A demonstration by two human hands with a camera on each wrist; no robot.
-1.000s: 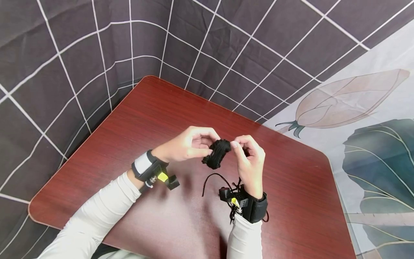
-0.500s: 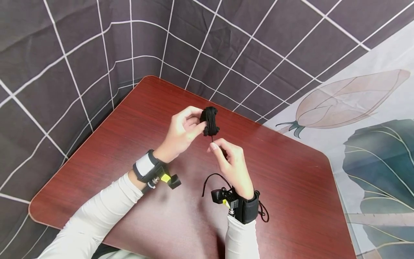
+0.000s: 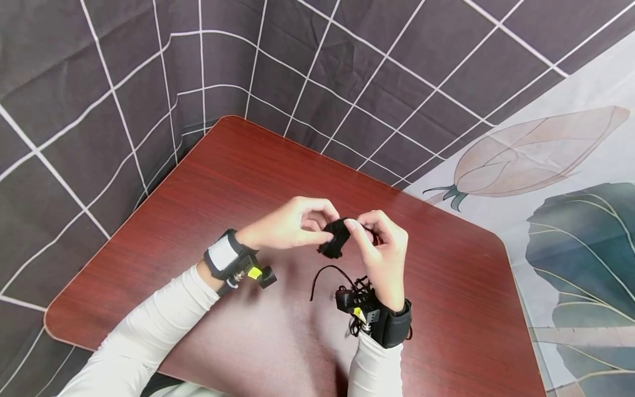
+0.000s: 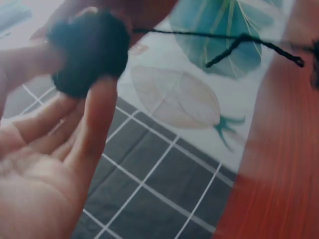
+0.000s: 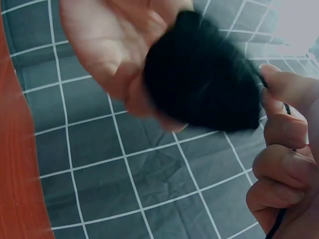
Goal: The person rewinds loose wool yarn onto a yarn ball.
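A compact bundle of wound black cord (image 3: 336,241) is held above the table between both hands. My left hand (image 3: 288,225) grips its left side, thumb in front and fingers behind. My right hand (image 3: 386,251) is close on the bundle's right, its thumb and index finger pinching the cord strand (image 5: 287,108). That strand passes through the curled fingers and down past the palm in the right wrist view. In the left wrist view, the bundle (image 4: 89,55) looks dark and blurred, with a length of cord (image 4: 199,33) stretching off to the right.
A loose cord end (image 3: 331,267) curves on the reddish-brown table (image 3: 461,298), and more cord lies tangled beside the right wrist, partly hidden by the wrist camera (image 3: 347,299). Dark gridded cloth (image 3: 297,55) and a leaf-patterned sheet (image 3: 580,248) hang around the table.
The bundle rose and turned upright with the right hand below it, then came back down and tilted. The right hand has circled back to its right side with the strand.
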